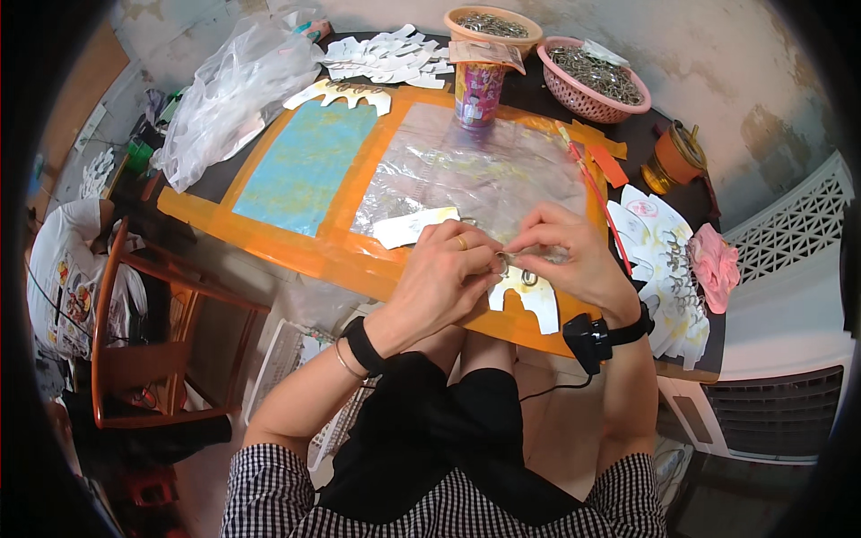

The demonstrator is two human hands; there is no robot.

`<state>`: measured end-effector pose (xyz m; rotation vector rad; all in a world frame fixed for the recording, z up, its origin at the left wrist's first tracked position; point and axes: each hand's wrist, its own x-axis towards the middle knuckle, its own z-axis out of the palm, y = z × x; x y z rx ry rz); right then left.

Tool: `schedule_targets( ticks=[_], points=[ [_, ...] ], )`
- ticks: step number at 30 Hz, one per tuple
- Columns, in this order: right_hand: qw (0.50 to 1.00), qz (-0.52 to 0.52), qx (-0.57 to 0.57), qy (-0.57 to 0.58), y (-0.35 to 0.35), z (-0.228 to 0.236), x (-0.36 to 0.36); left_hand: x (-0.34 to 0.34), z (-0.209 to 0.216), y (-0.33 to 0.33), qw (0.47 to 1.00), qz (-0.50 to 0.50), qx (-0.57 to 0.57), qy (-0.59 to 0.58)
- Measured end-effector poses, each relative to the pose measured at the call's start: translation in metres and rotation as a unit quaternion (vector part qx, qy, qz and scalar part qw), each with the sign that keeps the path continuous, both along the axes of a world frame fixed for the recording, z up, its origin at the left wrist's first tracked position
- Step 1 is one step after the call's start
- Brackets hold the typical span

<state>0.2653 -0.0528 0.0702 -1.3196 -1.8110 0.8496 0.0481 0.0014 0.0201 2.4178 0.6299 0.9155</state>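
Observation:
Close together over the table's near edge, my left hand (438, 280) and my right hand (574, 258) are both closed in a pinch. Between their fingertips is a small metal ring (503, 262), partly hidden by the fingers. Directly below lies a white piece with a scalloped edge (536, 308), its upper left part covered by my left fingers. A second metal ring (529, 278) sits on that piece. Just beyond my left hand, another white piece (413, 227) rests flat, with a dark metal ring at its right end.
Orange tape frames plastic sheeting (413, 179) and a blue panel (309, 166). A printed cup (478, 94), a pink basket of metal rings (592, 76) and an orange bowl (493, 25) stand behind. White pieces with rings (659, 269) overlap on the right, beside a red stick (605, 211).

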Motion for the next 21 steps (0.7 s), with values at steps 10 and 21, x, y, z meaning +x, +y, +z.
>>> schedule_targets(
  ticks=[10,21],
  points=[
    [0.984,0.075,0.121,-0.109,0.009,-0.023,0.009,-0.001,0.006,0.004,0.999,-0.026,0.037,-0.011],
    [0.982,0.065,0.153,-0.089,0.011,-0.026,0.003,-0.003,0.002,0.018,0.998,-0.053,-0.034,-0.001]
  ],
)
